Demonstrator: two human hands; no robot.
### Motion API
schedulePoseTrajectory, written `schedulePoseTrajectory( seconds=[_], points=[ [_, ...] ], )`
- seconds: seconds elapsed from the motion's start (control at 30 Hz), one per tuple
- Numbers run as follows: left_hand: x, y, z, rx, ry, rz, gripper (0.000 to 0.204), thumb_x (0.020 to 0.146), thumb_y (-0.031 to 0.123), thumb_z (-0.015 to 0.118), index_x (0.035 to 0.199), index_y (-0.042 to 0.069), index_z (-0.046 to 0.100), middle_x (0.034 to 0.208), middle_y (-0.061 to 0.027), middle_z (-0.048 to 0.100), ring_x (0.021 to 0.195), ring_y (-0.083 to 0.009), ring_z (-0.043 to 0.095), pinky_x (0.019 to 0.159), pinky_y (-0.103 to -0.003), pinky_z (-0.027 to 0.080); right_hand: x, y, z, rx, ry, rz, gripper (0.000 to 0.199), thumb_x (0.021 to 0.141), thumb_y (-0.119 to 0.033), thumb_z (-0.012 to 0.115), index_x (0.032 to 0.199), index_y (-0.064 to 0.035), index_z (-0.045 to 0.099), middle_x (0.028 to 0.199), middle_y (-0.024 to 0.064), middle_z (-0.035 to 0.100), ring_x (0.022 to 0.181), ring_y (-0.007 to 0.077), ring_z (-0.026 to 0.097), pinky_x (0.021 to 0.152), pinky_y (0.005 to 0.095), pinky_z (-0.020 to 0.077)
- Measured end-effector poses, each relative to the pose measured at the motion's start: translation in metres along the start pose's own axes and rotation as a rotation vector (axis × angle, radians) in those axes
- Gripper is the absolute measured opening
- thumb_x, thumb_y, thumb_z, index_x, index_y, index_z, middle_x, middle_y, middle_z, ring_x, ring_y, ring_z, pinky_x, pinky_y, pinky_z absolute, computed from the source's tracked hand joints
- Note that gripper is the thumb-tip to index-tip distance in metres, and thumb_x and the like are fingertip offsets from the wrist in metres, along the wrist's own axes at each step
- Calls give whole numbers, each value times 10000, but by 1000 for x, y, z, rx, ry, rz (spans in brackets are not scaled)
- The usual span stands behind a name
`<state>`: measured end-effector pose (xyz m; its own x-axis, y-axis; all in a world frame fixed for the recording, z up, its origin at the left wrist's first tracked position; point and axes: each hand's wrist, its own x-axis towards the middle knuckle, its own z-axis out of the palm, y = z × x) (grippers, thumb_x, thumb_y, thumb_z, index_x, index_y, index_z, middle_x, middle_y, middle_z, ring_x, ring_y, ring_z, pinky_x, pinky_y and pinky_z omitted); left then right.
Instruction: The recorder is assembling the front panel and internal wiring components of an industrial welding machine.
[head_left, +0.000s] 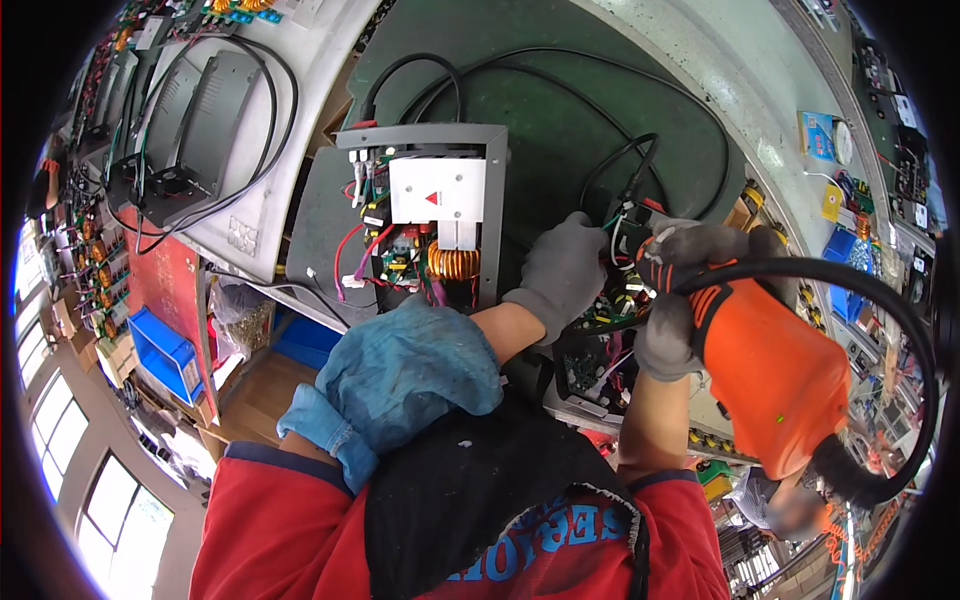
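Note:
My right hand [682, 290], in a grey glove, is wrapped round an orange corded power tool [775, 375]. Its front end points at an open electronic unit [590, 375] under my hands. Against the same unit, my left hand [565, 268], also gloved, has its fingers bent and pressed together; what they pinch is hidden. Wires and a black cable [632, 185] rise at the unit's far end. To the left stands another open unit with a grey metal frame [493, 220], a white plate [437, 188] and a copper coil [455, 262].
A green mat [560, 110] covers the bench, with loose black cables looping across it. At left, a grey housing [205, 125] with cables sits on a white surface. Blue bins [165, 355] stand lower left. The tool's thick black cord [915, 350] arcs at right.

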<state>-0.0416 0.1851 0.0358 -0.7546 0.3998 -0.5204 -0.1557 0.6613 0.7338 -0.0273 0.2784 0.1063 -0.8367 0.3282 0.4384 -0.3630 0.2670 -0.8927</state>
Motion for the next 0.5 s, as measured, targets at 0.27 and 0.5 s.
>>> schedulePoseTrajectory(
  seconds=[0.27,0.5],
  points=[
    [-2,-2,3,-1,-34,40,163,721,67,654,881,79,684,971,-104,582,891,-328,602,774,-412,498,4,7,-22,89,-84,-3,721,844,-271,694,1385,12,311,859,132,593,741,244,609,687,388,532],
    [-2,-1,10,52,-44,28,137,738,78,646,868,93,684,953,-106,577,884,-331,605,767,-418,501,-1,14,-14,-124,-98,-99,719,828,-300,708,1361,7,334,848,136,594,732,247,605,662,378,516]
  ],
)
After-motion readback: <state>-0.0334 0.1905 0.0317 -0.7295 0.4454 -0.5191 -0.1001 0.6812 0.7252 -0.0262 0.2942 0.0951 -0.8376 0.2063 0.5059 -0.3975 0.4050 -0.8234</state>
